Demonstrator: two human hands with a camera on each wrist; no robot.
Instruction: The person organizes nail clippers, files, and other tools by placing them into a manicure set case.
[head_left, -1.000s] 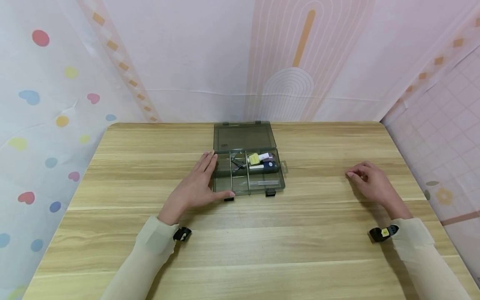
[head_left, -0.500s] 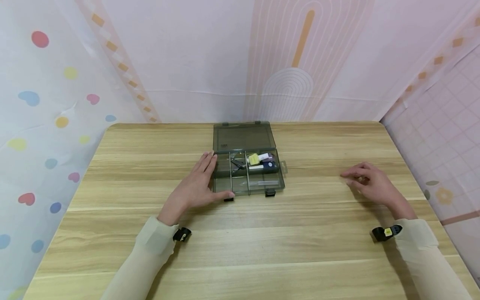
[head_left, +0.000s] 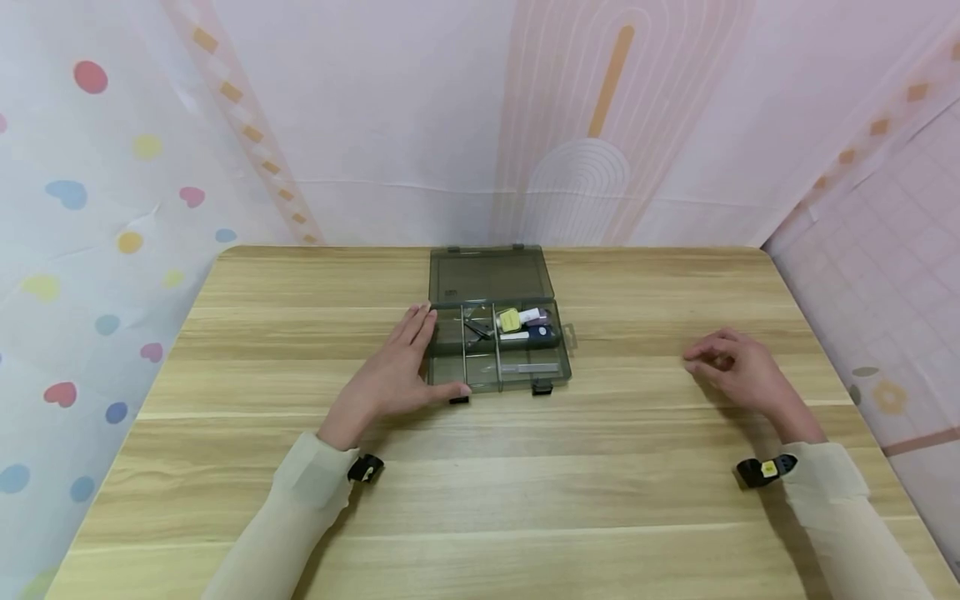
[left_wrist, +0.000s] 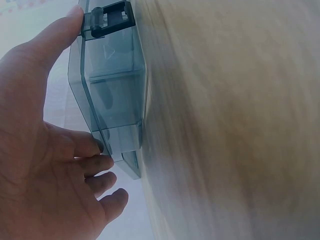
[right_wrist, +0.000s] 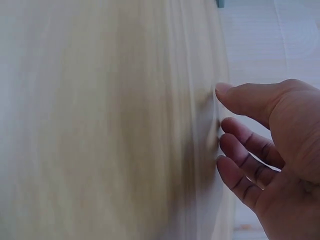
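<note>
A grey translucent plastic storage box (head_left: 444,367) lies with its lid (head_left: 491,273) folded back on the wooden table. My left hand (head_left: 393,371) holds the box at its left side, the thumb by a black front latch (left_wrist: 112,19) and the fingertips at the rear left edge. Inside are dark nail clippers (head_left: 478,329), a yellow-labelled item (head_left: 510,320), a white-and-purple item (head_left: 530,316), a white-and-navy item (head_left: 538,332) and a slim clear strip (head_left: 531,367). Well to the right, my right hand (head_left: 738,372) stays over the table with loosely curled fingers and nothing in it.
The wooden table (head_left: 480,492) reaches back to a patterned cloth wall (head_left: 390,108). More patterned cloth stands along the left and right sides. A hanging tab (head_left: 570,336) sticks out from the box's right side.
The right hand's fingers first spread a little and shifted left, then drew closer together again. The left hand and the box stay in place; the head view shifts slightly.
</note>
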